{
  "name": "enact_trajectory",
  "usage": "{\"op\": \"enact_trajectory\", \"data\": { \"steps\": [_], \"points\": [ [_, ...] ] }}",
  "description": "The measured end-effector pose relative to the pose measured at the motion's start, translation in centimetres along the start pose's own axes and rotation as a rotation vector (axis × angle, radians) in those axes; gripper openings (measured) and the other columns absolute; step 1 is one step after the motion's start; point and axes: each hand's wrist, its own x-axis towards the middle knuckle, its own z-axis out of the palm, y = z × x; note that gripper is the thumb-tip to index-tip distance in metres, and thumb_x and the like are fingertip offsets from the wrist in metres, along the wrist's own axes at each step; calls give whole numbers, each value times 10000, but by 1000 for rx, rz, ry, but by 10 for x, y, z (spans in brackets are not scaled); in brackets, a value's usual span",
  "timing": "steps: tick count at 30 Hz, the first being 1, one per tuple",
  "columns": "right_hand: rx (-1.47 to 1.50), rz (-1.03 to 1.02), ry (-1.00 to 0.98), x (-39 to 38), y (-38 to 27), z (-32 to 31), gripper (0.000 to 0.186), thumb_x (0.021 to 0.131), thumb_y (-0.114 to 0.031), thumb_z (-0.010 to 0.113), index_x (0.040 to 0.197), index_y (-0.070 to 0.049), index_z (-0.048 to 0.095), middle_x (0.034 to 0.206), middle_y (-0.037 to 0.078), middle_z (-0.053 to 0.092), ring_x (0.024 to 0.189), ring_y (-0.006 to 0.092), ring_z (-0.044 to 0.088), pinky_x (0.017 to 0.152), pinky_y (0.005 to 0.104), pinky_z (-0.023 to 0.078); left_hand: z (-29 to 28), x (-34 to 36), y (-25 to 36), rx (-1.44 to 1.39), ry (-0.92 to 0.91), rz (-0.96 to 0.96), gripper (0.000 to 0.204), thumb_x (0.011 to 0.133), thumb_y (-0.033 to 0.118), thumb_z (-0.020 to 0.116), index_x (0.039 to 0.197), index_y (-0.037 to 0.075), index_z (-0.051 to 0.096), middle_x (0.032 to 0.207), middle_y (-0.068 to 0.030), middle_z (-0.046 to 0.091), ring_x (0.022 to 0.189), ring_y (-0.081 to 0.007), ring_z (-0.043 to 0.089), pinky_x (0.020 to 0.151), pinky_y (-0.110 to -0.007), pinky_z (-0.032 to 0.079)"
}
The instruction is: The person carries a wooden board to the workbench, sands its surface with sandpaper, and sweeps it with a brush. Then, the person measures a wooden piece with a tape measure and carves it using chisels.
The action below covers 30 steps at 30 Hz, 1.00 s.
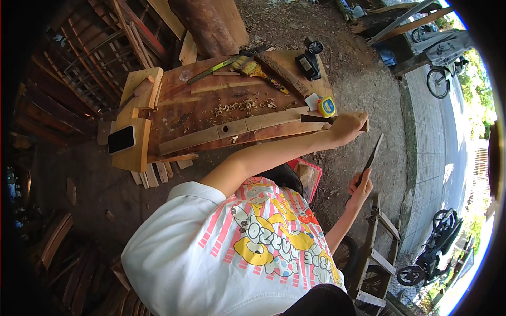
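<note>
My left hand (pixel 348 129) is closed in a fist around a chisel-like tool (pixel 314 118); its dark flat blade points left over the right end of a long wooden strip (pixel 203 138). The strip has a mortise hole and lies along the near side of the wooden workbench (pixel 176 95). My right hand (pixel 360 185), off the bench's right end, grips a long, narrow dark blade (pixel 373 152) tilted upward; whether it is a knife or a file I cannot tell. A yellow and blue tape measure (pixel 326 107) sits just beyond my left hand.
Wood shavings (pixel 242 107), a yellow-handled brush (pixel 255 70), a saw (pixel 213 69) and a black device with a round wheel (pixel 308 64) lie on the bench. A phone (pixel 122 139) rests at its left end. Lower right stands a wooden frame (pixel 377 258); motorbikes (pixel 435 245) are beyond.
</note>
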Motion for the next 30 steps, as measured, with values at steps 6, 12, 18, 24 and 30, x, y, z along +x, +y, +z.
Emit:
{"op": "enact_trajectory", "data": {
  "steps": [6, 12, 18, 24, 30],
  "points": [
    [56, -114, 79, 41, -9, 2, 544, 954, -539, 469, 620, -113, 405, 492, -50, 322, 404, 35, 247, 374, 223, 150, 23, 12, -11, 111, -45, -52, 346, 700, 141, 774, 899, 39, 510, 779, -96, 608, 740, -268, 644, 642, -370, 505],
    [55, 118, -175, 60, 6, 16, 524, 961, -527, 463, 659, -102, 418, 503, -53, 309, 405, 35, 247, 373, 220, 147, 29, 17, -20, 79, -21, -112, 365, 667, 142, 787, 894, 34, 522, 783, -105, 608, 741, -278, 643, 659, -385, 506],
    [205, 95, 80, 77, -10, 8, 515, 968, -524, 446, 657, -115, 405, 486, -41, 304, 398, 55, 202, 377, 236, 131, 28, 16, -27, 69, -48, -141, 373, 638, 88, 787, 896, 28, 524, 783, -111, 607, 743, -282, 645, 661, -381, 505],
    [-138, 64, -275, 82, -8, 11, 522, 969, -526, 444, 645, -119, 403, 514, -48, 325, 410, 40, 231, 380, 238, 153, 24, 10, -29, 102, -78, -139, 368, 634, 77, 781, 894, 26, 525, 792, -108, 607, 743, -276, 647, 648, -366, 507],
    [101, 30, -95, 80, -18, 25, 517, 969, -505, 465, 633, -115, 411, 521, -54, 326, 419, 36, 248, 382, 227, 166, 22, 7, -25, 102, -92, -138, 355, 641, 79, 775, 887, 29, 525, 808, -119, 607, 746, -280, 647, 650, -367, 505]
  ]
}}
